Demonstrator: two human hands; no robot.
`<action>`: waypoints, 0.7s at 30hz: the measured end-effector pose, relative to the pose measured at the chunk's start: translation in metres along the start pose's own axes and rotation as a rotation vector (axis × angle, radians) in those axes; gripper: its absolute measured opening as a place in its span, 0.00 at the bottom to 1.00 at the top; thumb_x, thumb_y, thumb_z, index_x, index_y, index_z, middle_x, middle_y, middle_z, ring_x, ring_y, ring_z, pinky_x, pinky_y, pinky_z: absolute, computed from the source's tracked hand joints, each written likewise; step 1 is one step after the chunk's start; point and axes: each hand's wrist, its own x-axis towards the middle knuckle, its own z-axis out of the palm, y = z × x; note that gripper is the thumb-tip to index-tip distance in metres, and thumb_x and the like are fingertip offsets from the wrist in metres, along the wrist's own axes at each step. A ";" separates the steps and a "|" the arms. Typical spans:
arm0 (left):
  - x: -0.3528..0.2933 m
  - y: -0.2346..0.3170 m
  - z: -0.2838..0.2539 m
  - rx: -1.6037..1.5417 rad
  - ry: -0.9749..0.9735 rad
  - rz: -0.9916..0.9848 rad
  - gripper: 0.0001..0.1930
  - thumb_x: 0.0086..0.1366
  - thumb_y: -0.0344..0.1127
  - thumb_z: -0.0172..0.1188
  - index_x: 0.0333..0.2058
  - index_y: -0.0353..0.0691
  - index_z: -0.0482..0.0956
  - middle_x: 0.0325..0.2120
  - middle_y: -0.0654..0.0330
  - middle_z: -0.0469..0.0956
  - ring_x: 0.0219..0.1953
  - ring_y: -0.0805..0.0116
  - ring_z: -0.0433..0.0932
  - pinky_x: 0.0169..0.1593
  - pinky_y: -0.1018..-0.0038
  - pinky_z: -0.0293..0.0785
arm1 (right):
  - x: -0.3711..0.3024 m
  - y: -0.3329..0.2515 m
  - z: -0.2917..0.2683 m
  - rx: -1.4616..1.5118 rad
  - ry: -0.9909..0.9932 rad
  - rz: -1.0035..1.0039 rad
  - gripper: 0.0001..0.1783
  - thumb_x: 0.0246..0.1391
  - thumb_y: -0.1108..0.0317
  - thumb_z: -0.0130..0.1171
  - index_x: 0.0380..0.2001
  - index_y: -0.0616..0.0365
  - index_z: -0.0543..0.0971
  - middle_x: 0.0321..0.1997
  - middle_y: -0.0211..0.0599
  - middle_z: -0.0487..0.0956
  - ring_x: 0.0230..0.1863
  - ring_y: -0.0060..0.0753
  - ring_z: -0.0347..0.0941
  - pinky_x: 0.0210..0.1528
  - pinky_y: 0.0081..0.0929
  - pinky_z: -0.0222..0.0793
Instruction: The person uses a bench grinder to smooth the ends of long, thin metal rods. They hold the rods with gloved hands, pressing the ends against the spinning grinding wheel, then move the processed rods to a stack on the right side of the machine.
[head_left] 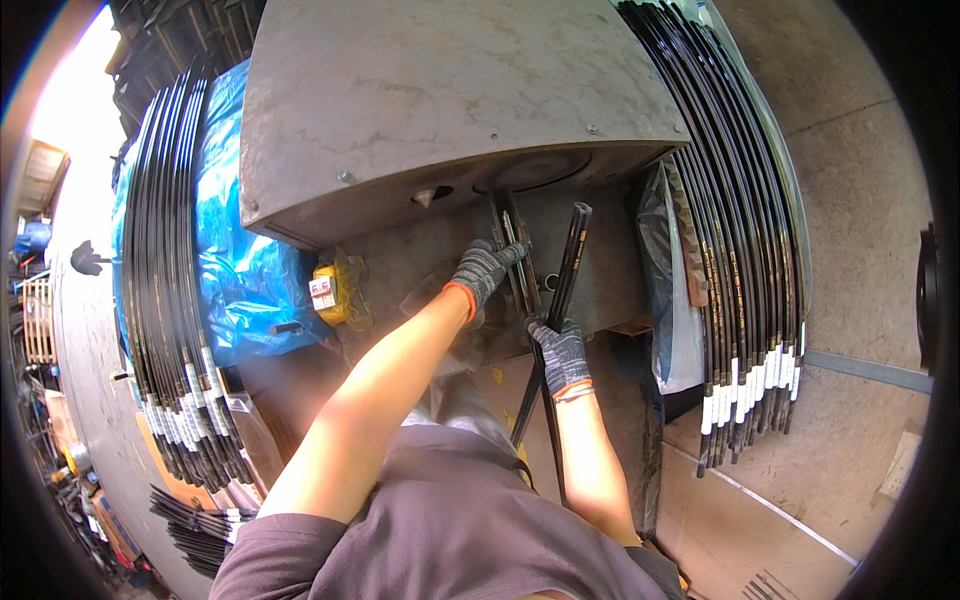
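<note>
Over at nine o'clock we have a bundle of dark rods (160,270) with white labels, then a yellow packet (350,290) nearer the middle. At the centre our left hand (482,272) lays its fingers on the narrow metal bars (521,262) below the grey housing (450,95); how tight that grip is, we can't tell. At four o'clock our right hand (562,355) is wrapped round a dark rod (569,262), tilted, top toward one o'clock. We'd do well to steady it firmly, left fingertips clear of pinch points, its lower end away from our clothing. Three o'clock: another rod bundle (735,270).
</note>
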 end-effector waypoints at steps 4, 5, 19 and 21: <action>0.004 -0.003 -0.001 -0.019 -0.055 -0.005 0.31 0.44 0.53 0.69 0.37 0.29 0.73 0.32 0.52 0.76 0.36 0.65 0.72 0.44 0.70 0.67 | 0.000 0.006 0.001 -0.029 0.048 -0.081 0.03 0.43 0.77 0.60 0.24 0.63 0.77 0.21 0.30 0.75 0.21 0.22 0.69 0.26 0.20 0.65; 0.004 -0.003 -0.002 -0.026 -0.082 0.003 0.30 0.45 0.52 0.69 0.36 0.29 0.74 0.32 0.52 0.77 0.36 0.65 0.72 0.44 0.70 0.67 | -0.001 0.005 0.002 -0.053 0.063 -0.075 0.03 0.43 0.77 0.61 0.25 0.63 0.77 0.21 0.30 0.75 0.21 0.23 0.69 0.26 0.20 0.65; -0.021 -0.002 -0.007 -0.158 -0.061 0.004 0.26 0.55 0.50 0.60 0.44 0.33 0.72 0.34 0.54 0.77 0.38 0.66 0.75 0.39 0.68 0.73 | -0.048 -0.023 -0.005 -0.092 -0.153 -0.146 0.13 0.45 0.68 0.62 0.33 0.64 0.76 0.29 0.39 0.78 0.27 0.28 0.73 0.31 0.26 0.69; -0.062 0.010 -0.018 -0.531 -0.189 0.026 0.24 0.57 0.45 0.59 0.46 0.35 0.70 0.35 0.54 0.77 0.39 0.67 0.75 0.39 0.69 0.74 | -0.061 -0.044 -0.018 -0.212 -0.474 0.060 0.14 0.50 0.66 0.59 0.39 0.62 0.74 0.30 0.37 0.77 0.26 0.27 0.72 0.29 0.24 0.70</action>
